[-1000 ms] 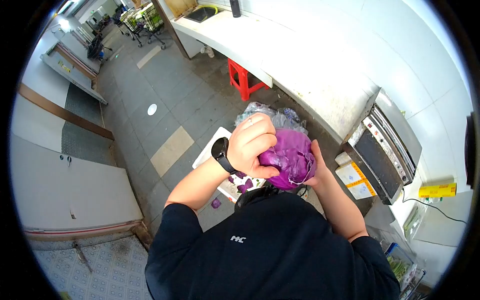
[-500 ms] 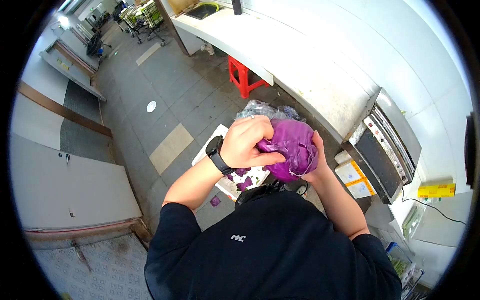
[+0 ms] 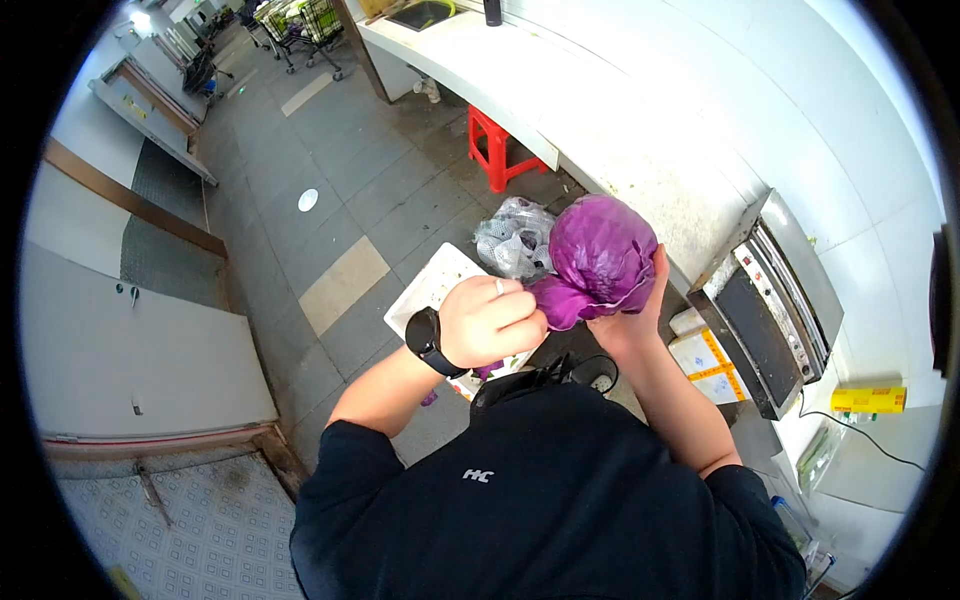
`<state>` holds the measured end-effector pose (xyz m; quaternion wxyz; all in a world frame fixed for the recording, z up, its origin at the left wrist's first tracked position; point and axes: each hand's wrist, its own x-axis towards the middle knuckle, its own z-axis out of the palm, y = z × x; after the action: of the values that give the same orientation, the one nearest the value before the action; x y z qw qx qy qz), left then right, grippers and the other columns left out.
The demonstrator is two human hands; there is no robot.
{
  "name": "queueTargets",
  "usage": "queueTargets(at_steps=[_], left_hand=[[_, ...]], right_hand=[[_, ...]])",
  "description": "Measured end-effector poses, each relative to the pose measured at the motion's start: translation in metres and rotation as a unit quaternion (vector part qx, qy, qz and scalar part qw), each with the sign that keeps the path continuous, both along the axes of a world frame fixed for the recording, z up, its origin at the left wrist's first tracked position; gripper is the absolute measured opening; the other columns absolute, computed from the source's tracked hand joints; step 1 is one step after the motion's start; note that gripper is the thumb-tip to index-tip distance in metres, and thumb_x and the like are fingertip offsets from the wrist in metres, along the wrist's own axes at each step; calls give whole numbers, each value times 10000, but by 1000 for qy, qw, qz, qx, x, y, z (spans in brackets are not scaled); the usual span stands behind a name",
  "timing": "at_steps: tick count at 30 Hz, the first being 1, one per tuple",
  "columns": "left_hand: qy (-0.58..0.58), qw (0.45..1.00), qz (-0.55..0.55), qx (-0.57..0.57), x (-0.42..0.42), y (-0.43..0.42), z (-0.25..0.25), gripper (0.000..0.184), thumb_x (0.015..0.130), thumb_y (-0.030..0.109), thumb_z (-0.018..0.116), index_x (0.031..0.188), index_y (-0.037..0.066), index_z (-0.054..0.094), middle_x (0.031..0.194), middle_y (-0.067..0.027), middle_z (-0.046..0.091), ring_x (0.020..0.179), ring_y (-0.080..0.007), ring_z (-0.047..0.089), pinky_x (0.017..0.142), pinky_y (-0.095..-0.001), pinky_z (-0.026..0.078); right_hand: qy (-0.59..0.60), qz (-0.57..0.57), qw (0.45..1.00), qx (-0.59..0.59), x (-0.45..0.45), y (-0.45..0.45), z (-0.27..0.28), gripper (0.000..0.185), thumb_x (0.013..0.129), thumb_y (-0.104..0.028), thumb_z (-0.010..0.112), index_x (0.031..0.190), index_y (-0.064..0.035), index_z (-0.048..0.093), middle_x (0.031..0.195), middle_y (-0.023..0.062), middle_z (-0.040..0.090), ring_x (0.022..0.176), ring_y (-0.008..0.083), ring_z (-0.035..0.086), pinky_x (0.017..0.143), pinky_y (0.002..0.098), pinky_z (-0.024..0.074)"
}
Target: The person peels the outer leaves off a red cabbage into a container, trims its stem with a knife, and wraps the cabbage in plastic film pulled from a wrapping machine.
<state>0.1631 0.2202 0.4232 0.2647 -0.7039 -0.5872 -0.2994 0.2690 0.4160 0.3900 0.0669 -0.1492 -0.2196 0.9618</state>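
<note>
A red cabbage (image 3: 604,248) is held up in front of my chest. My right hand (image 3: 632,322) supports it from below and the right side, its fingers partly hidden behind the head. My left hand (image 3: 493,325), with a black watch (image 3: 424,340) on the wrist and a ring on one finger, is closed on an outer cabbage leaf (image 3: 560,302). That leaf is pulled out to the left and still joins the head. Beneath my left hand is a white box (image 3: 440,277) with purple leaf scraps in it, mostly covered by my hand and forearm.
Clear plastic bags (image 3: 515,238) lie behind the box. A red stool (image 3: 500,150) stands under the long white counter (image 3: 590,120). At right are a metal appliance (image 3: 765,305), a taped white box (image 3: 710,365) and a yellow roll (image 3: 867,400). Shopping carts (image 3: 300,25) stand far back.
My left hand has moved down and left, drawing the leaf away from the cabbage. The cabbage has shifted slightly up and right in my right hand.
</note>
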Motion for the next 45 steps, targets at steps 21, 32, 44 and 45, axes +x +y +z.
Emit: queueTargets(at_steps=[21, 32, 44, 45], left_hand=[[-340, 885, 249, -198, -7, -25, 22, 630, 654, 229, 874, 1163, 38, 555, 877, -108, 670, 794, -266, 681, 785, -383, 527], [-130, 964, 232, -34, -7, 27, -2, 608, 553, 326, 887, 1029, 61, 617, 1024, -80, 591, 975, -296, 600, 889, -421, 439], [-148, 962, 228, 0, -18, 40, -26, 355, 626, 322, 860, 706, 111, 586, 742, -17, 599, 715, -225, 614, 696, -363, 425], [-190, 954, 218, -84, -20, 38, -23, 344, 634, 322, 856, 709, 112, 594, 738, -21, 610, 714, -231, 621, 668, -370, 423]], right_hand=[[65, 39, 981, 178, -18, 22, -24, 625, 963, -337, 579, 1457, -18, 367, 1450, 137, 490, 1312, 268, 514, 1109, 459, 417], [70, 45, 983, 166, -19, 17, -14, 624, 965, -394, 579, 1443, -49, 375, 1407, 132, 517, 1255, 269, 557, 1053, 459, 471], [-41, -131, 980, 146, -34, 14, -23, 681, 885, -368, 720, 1377, -96, 336, 1242, 98, 547, 1079, 230, 622, 840, 436, 559], [-41, -128, 980, 147, -34, 12, -20, 681, 885, -368, 720, 1377, -96, 336, 1242, 98, 547, 1079, 230, 622, 840, 436, 559]])
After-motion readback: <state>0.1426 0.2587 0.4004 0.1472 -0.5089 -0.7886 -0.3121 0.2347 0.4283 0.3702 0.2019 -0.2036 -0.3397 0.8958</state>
